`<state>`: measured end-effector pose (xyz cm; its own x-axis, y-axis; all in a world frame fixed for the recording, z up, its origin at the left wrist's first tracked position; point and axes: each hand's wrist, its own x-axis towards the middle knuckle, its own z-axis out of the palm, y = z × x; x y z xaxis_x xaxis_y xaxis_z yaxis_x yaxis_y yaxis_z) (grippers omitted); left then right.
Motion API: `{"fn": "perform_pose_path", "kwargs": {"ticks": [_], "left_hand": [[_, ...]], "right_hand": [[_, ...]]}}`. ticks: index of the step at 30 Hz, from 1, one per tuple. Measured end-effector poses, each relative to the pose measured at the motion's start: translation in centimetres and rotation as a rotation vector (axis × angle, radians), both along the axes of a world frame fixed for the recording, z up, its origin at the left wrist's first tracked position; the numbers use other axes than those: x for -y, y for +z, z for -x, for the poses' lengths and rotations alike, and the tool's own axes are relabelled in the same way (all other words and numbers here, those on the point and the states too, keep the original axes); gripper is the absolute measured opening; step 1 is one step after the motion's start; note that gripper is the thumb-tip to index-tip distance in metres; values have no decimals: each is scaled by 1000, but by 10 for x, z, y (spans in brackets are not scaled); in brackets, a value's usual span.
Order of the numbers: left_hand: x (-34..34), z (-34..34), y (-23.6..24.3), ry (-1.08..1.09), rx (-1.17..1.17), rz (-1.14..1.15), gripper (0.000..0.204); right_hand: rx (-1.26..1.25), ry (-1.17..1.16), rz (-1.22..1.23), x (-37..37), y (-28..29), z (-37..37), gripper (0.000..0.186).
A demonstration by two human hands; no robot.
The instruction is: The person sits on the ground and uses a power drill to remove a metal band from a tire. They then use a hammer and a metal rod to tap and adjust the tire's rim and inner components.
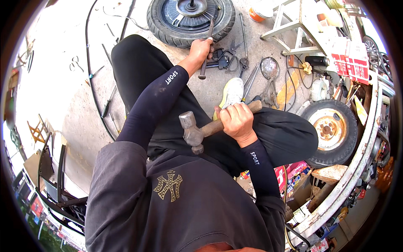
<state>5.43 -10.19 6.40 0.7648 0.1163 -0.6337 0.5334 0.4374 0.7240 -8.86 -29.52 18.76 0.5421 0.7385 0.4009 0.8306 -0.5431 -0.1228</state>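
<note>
My left hand is closed around a long steel chisel or bar. Its far end meets the rim of the hub in the middle of a black-tyred wheel, which lies flat on the floor ahead of me. With my right hand I grip the wooden handle of a hammer. The hammer's steel head hangs over my lap, well apart from the chisel. Which kind of tip the chisel has cannot be made out.
Pliers and a black tool lie beside the wheel, with a long wrench to their right. A round metal dish, a metal stool frame and a rusty-rimmed wheel stand at right. A black hose and screwdriver lie left.
</note>
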Motion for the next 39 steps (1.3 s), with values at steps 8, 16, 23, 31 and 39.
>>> {"fn": "perform_pose_path", "kwargs": {"ticks": [8,16,23,31,39], "left_hand": [[-1,-1,2,52,36,37,26],[2,-5,-4,57,19,47,26],[6,-5,-4,51,19,43,26],[8,-6,-2,39,-14,40,24],[5,-23,-6,43,49,47,25]], "right_hand": [[57,-67,111,-7,11,2,31],[71,-208,243,0,-5,-14,25],[31,-370,258,10,-20,-13,26],[51,28,67,-6,14,-5,30],[56,-78,196,-6,13,-8,28]]}}
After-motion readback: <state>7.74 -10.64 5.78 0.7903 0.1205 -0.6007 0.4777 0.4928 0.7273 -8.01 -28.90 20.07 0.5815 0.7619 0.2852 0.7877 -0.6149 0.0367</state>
